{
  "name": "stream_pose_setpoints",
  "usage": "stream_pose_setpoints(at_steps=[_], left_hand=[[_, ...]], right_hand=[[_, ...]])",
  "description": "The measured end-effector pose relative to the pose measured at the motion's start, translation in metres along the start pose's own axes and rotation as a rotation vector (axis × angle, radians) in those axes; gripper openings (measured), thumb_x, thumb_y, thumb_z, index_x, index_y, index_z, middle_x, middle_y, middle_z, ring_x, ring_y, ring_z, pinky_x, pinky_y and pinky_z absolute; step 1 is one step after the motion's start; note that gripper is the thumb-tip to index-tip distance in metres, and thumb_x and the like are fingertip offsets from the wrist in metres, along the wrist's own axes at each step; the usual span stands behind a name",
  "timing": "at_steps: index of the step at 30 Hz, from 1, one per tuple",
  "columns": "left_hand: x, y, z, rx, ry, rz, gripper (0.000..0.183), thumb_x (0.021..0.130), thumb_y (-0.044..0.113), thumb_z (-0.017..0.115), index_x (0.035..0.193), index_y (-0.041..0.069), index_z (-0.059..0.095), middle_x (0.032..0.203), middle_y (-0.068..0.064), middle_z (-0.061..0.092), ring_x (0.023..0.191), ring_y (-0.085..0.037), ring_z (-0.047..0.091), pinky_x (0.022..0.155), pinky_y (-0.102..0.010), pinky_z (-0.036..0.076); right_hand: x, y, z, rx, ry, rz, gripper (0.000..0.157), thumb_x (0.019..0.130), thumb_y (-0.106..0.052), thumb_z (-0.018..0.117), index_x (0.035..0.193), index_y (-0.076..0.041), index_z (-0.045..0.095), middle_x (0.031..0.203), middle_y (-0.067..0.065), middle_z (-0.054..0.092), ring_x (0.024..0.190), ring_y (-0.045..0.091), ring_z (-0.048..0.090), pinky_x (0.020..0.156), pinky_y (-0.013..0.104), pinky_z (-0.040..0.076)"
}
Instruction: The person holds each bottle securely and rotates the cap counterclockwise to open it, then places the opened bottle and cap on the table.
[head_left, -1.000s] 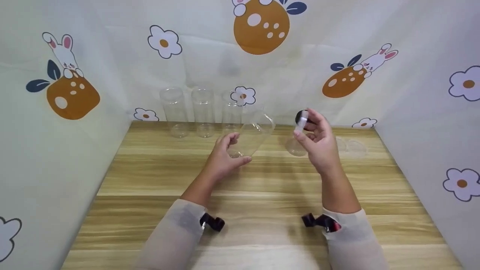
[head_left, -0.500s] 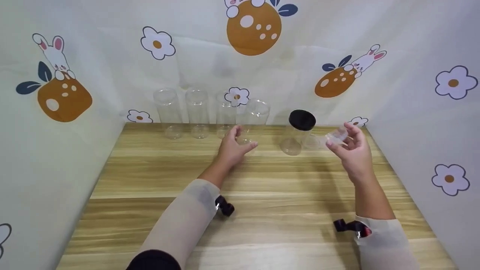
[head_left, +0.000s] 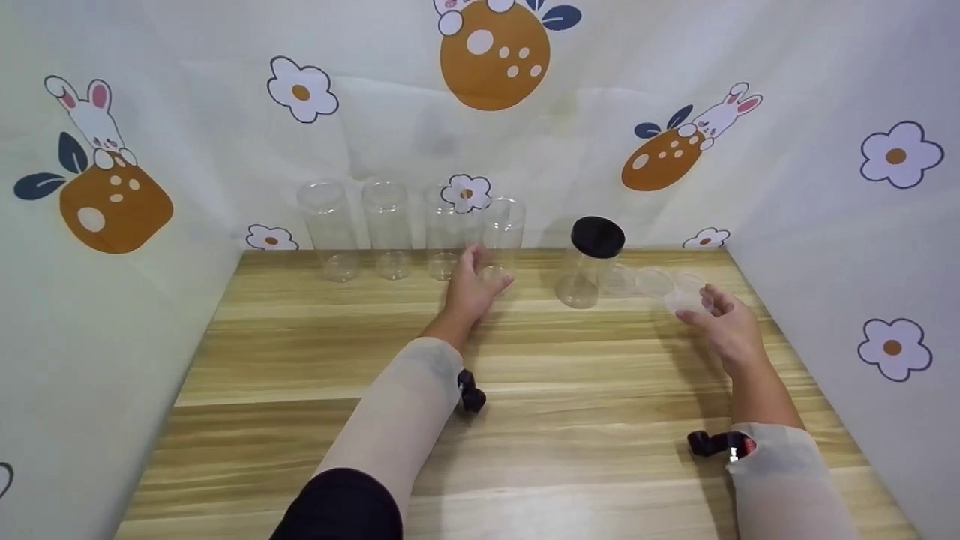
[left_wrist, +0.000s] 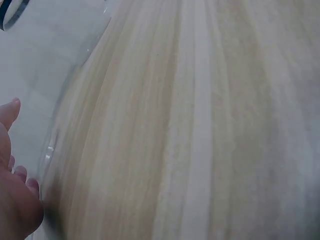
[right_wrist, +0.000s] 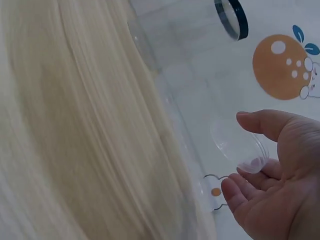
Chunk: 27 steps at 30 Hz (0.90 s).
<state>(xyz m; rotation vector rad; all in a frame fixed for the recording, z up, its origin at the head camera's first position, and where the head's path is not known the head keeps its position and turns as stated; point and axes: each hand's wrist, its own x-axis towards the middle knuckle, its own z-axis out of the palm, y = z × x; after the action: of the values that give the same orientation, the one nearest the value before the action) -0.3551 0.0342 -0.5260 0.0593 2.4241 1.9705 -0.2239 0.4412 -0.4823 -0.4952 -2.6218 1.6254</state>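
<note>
In the head view my left hand (head_left: 474,291) curls round the lower part of a clear upright jar (head_left: 505,225), thumb on its right side. Part of this jar's wall (left_wrist: 50,135) shows beside my fingers in the left wrist view. At the right, my right hand (head_left: 731,330) pinches a thin clear disc (head_left: 686,301) low over the table, beside a row of similar clear discs (head_left: 654,282). The right wrist view shows the held disc's edge (right_wrist: 261,150) between thumb and fingers. A clear jar with a black lid (head_left: 598,237) stands between my hands.
Several clear open jars (head_left: 387,225) stand in a row along the back of the wood-grain table (head_left: 525,420). Patterned fabric (head_left: 375,135) hangs behind the table and on both sides.
The jar in my left hand was tilted and now stands upright in line with the row. My right hand has moved right and down with the clear disc, away from the black-lidded jar.
</note>
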Motion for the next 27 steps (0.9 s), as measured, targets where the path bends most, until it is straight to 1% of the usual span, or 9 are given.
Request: stream_pose_setpoints(at_steps=[1, 3, 7, 9, 11, 13, 18, 23, 27], left_hand=[[0.001, -0.001, 0.000, -0.009, -0.006, 0.001, 0.096, 0.089, 0.021, 0.088, 0.165, 0.006, 0.032, 0.170, -0.014, 0.042, 0.160, -0.029, 0.038, 0.134, -0.039, 0.032], [0.004, -0.003, 0.000, -0.010, -0.017, -0.004, 0.096, 0.090, 0.021, 0.087, 0.166, 0.007, 0.031, 0.171, -0.012, 0.041, 0.160, -0.029, 0.038, 0.133, -0.039, 0.033], [0.007, -0.003, -0.002, 0.027, -0.026, 0.011, 0.095, 0.093, 0.022, 0.085, 0.168, 0.009, 0.028, 0.173, -0.010, 0.039, 0.159, -0.031, 0.041, 0.131, -0.040, 0.037], [0.009, -0.003, -0.002, 0.070, -0.030, 0.014, 0.095, 0.095, 0.024, 0.083, 0.170, 0.012, 0.027, 0.173, -0.010, 0.038, 0.158, -0.033, 0.042, 0.131, -0.042, 0.036], [0.009, -0.003, -0.002, 0.101, -0.035, 0.016, 0.094, 0.096, 0.025, 0.082, 0.170, 0.013, 0.025, 0.174, -0.010, 0.038, 0.158, -0.034, 0.042, 0.131, -0.044, 0.036], [0.010, -0.004, -0.002, 0.128, -0.041, 0.018, 0.093, 0.098, 0.025, 0.080, 0.171, 0.014, 0.024, 0.174, -0.011, 0.037, 0.158, -0.034, 0.041, 0.132, -0.045, 0.035], [0.014, -0.006, -0.001, 0.196, -0.047, 0.021, 0.084, 0.103, 0.025, 0.072, 0.172, 0.015, 0.023, 0.174, -0.014, 0.035, 0.161, -0.034, 0.035, 0.135, -0.045, 0.029], [0.016, -0.006, 0.000, 0.242, -0.058, 0.027, 0.078, 0.107, 0.021, 0.065, 0.172, 0.015, 0.022, 0.175, -0.015, 0.033, 0.163, -0.033, 0.032, 0.136, -0.045, 0.026], [0.016, -0.007, 0.000, 0.243, -0.056, 0.035, 0.077, 0.108, 0.018, 0.063, 0.172, 0.013, 0.021, 0.175, -0.015, 0.033, 0.163, -0.033, 0.032, 0.136, -0.044, 0.025]], right_hand=[[0.002, 0.004, -0.001, -0.018, -0.009, 0.009, 0.098, 0.099, -0.031, 0.077, 0.171, -0.007, 0.016, 0.179, 0.012, 0.021, 0.167, 0.037, 0.018, 0.136, 0.048, 0.024], [0.005, 0.009, -0.002, -0.042, -0.022, 0.025, 0.099, 0.099, -0.033, 0.078, 0.171, -0.006, 0.016, 0.179, 0.014, 0.020, 0.167, 0.039, 0.016, 0.137, 0.052, 0.021], [0.011, 0.016, -0.004, -0.141, -0.034, 0.059, 0.104, 0.096, -0.038, 0.080, 0.170, -0.002, 0.017, 0.177, 0.023, 0.019, 0.165, 0.044, 0.018, 0.136, 0.055, 0.022], [0.014, 0.018, -0.005, -0.200, -0.043, 0.076, 0.106, 0.095, -0.039, 0.081, 0.169, 0.000, 0.017, 0.175, 0.029, 0.019, 0.163, 0.048, 0.020, 0.135, 0.056, 0.023], [0.015, 0.019, -0.006, -0.254, -0.053, 0.089, 0.106, 0.095, -0.038, 0.081, 0.169, 0.002, 0.016, 0.174, 0.033, 0.018, 0.163, 0.049, 0.020, 0.135, 0.057, 0.022], [0.016, 0.019, -0.006, -0.288, -0.059, 0.091, 0.106, 0.095, -0.038, 0.081, 0.168, 0.004, 0.017, 0.173, 0.033, 0.018, 0.163, 0.050, 0.020, 0.135, 0.057, 0.022], [0.017, 0.017, -0.005, -0.354, -0.066, 0.079, 0.103, 0.096, -0.037, 0.079, 0.167, 0.007, 0.018, 0.173, 0.034, 0.019, 0.162, 0.052, 0.020, 0.134, 0.059, 0.022], [0.017, 0.016, -0.002, -0.357, -0.062, 0.085, 0.103, 0.095, -0.034, 0.080, 0.166, 0.008, 0.018, 0.173, 0.032, 0.020, 0.162, 0.051, 0.021, 0.135, 0.058, 0.022], [0.016, 0.011, 0.000, -0.306, -0.045, 0.115, 0.106, 0.094, -0.036, 0.081, 0.168, 0.005, 0.017, 0.174, 0.032, 0.019, 0.163, 0.050, 0.020, 0.135, 0.059, 0.023]])
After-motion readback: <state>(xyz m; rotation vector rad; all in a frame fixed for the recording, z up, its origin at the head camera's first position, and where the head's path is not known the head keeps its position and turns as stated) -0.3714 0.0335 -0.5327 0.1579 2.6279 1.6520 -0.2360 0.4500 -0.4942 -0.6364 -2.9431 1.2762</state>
